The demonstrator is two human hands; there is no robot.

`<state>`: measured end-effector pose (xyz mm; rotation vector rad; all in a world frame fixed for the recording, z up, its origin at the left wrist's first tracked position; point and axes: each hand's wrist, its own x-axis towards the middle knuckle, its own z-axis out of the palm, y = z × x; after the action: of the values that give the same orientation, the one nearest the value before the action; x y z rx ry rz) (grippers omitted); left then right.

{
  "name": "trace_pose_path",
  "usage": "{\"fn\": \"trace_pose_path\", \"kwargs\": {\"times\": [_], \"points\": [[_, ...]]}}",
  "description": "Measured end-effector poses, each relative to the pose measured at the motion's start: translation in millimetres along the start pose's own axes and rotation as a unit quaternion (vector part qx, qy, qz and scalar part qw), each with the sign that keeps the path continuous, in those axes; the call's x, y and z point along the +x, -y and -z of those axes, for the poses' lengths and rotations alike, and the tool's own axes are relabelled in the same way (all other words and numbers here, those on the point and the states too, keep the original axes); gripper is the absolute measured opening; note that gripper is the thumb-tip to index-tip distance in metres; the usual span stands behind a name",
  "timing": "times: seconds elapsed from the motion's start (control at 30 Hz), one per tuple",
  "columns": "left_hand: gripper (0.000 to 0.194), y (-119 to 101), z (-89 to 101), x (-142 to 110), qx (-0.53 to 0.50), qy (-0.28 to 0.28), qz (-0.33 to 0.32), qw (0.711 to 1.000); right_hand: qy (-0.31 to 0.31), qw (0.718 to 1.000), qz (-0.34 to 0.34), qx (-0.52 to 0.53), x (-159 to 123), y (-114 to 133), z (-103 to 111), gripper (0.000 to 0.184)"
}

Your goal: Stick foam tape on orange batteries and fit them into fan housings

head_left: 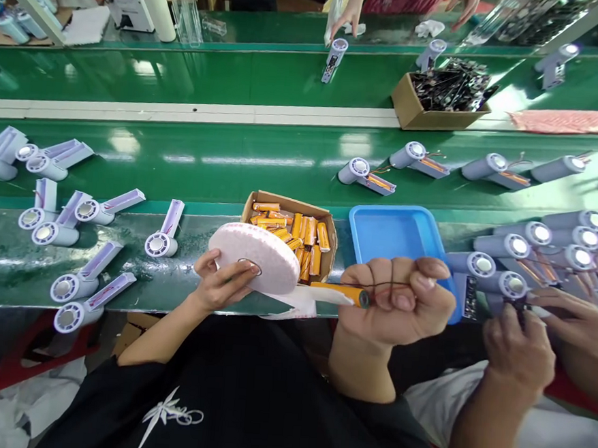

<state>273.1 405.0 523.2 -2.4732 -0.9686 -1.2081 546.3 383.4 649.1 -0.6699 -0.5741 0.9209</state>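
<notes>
My left hand is closed around a large flat roll of white tape, with fingers at its centre hole. From the roll a loose strip of tape runs right to an orange cylindrical battery. My right hand is closed on this battery and its thin red and black wires, its thumb and fingers pinched. How far the strip sticks to the battery I cannot tell. Behind the roll stands a cardboard box of several similar orange batteries, partly hidden by it.
A blue tray sits behind my right hand. Several lilac handheld fan bodies lie at left, others at right and along the green belt. A co-worker's hands work close at right; another person's hand reaches in across the line.
</notes>
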Motion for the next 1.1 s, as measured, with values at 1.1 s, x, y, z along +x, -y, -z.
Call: {"fn": "trace_pose_path", "kwargs": {"times": [1.1], "points": [[0.036,-17.9,1.4,4.6,-0.005,0.048,0.033,0.998,0.023,0.980,-0.026,-0.198,-47.4,-49.9,29.9,0.049]]}}
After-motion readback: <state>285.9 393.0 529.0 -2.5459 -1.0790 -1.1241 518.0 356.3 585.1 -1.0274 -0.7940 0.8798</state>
